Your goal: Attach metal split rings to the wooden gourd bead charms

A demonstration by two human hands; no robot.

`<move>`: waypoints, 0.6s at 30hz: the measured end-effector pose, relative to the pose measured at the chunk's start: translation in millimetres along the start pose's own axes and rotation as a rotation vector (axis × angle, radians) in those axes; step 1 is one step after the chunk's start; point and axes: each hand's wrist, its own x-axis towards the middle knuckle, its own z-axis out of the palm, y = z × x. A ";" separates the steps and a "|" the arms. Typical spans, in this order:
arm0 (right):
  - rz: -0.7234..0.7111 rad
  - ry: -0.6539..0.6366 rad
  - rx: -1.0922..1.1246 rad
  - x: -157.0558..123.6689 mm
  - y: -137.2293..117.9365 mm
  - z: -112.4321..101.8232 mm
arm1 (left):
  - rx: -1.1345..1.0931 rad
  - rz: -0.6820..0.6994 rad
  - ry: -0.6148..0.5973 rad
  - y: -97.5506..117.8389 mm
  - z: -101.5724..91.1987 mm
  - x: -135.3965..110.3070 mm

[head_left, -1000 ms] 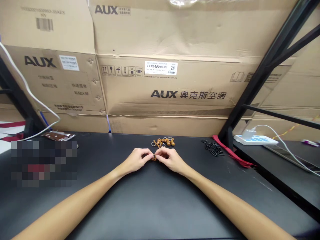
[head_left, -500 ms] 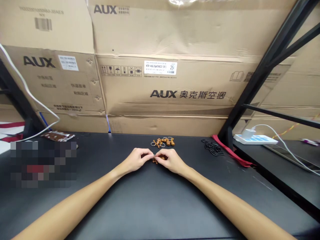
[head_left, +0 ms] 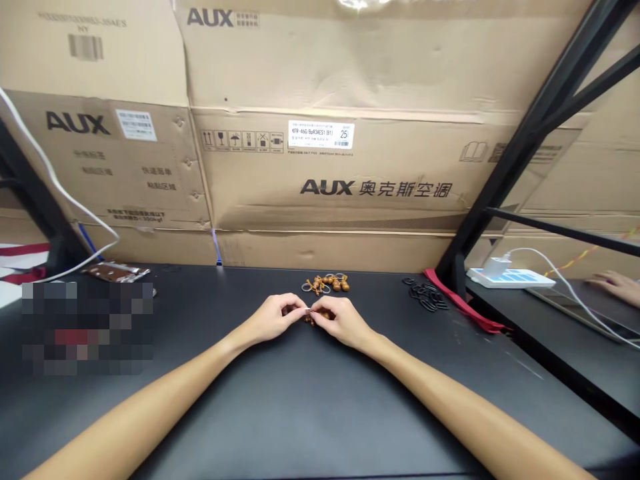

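Metal ring is pinched by left hand and right hand fingers | wooden gourd charm is held alongside | close, steady pinch is advised

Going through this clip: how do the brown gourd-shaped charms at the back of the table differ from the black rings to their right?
The brown gourd-shaped charms are glossy orange-brown with small metal loops, while the black rings are dark and nearly match the surface. The charms form a tight cluster; the rings spread in a looser, overlapping heap. Both lie loose near the far edge of the black table top.
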 end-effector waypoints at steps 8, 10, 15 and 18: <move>-0.179 0.021 -0.171 -3.3 -0.9 4.1 | 0.018 0.076 -0.021 1.1 1.1 -1.0; -0.159 0.011 -0.161 -3.0 0.2 4.4 | 0.006 0.081 -0.027 0.2 0.8 -0.4; -0.054 0.000 -0.136 -1.1 6.8 3.5 | 0.030 0.095 -0.027 -0.5 0.4 0.6; -0.017 0.012 -0.145 -1.1 7.2 3.5 | 0.073 0.096 -0.015 0.6 1.2 -0.7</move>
